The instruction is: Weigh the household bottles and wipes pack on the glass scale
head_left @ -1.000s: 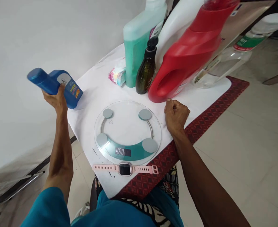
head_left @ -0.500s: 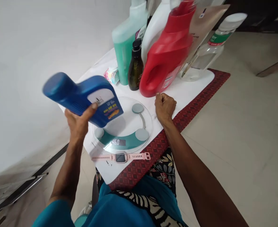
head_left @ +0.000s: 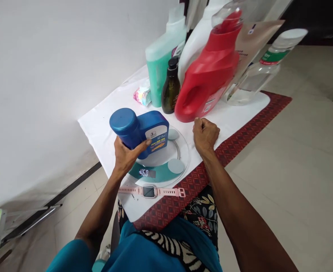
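My left hand [head_left: 129, 155] is wrapped round a blue bottle [head_left: 152, 126] with a round blue cap and a white label. The bottle stands upright on, or just over, a round glass scale [head_left: 169, 179]; its base is partly hidden. Lit digits show on the scale's display [head_left: 147, 173]. Closed in a fist, my right hand [head_left: 206, 136] rests on the white table cover, right of the scale and close to the foot of a red detergent jug [head_left: 208, 71]. Nothing shows in its fingers. A pink-strapped smartwatch [head_left: 149, 191] lies flat in front of the scale.
Behind the scale stand a green liquid bottle [head_left: 158, 71], a dark pump bottle [head_left: 170, 88], a white jug [head_left: 196, 41], a tan pouch [head_left: 244, 49] and a clear bottle [head_left: 251, 81]. A small colourful packet [head_left: 142, 95] lies by them. A white wall [head_left: 42, 75] borders the left side.
The blue bottle has moved right and down over the scale and is now more upright in my left hand. The display digits have changed. My right hand stays in its fist by the jug.
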`<state>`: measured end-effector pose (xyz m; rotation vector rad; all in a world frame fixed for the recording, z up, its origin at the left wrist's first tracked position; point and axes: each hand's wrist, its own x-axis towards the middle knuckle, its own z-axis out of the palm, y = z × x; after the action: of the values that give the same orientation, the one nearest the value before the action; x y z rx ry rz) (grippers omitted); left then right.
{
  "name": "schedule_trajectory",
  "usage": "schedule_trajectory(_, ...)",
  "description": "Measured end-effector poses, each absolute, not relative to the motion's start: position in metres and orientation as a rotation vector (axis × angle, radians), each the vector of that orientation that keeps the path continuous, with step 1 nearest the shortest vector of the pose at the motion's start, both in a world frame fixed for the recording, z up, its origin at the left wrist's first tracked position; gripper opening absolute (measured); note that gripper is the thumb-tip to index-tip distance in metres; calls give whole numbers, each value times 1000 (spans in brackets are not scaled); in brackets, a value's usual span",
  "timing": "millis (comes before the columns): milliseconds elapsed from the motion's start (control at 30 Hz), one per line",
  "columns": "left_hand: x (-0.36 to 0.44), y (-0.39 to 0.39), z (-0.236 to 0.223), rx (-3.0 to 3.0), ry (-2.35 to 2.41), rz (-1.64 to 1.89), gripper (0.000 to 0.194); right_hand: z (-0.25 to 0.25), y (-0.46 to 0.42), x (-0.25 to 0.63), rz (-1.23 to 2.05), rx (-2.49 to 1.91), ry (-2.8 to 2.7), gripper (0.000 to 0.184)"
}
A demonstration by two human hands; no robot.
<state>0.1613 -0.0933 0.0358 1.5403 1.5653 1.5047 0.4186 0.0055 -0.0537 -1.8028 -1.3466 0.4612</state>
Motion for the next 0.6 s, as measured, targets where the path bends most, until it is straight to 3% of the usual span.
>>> schedule_trajectory(133,130,-91,33,1684,1340,1647,73,-48,1,420,503,-1773,-1258,41)
schedule_trajectory(267,77,-72,38,1570,1480,1762,61,-43,-1,429,799,-1675,-1219,36)
schedule_trajectory(467,23,-9,13,1430,1946,1374,41,-13,-26,409,819,-1536,-1319,46)
schedule_trajectory(600,25,23,-11,1518,2037,1225,24,10,-53,377,943,-1162,-1358,57)
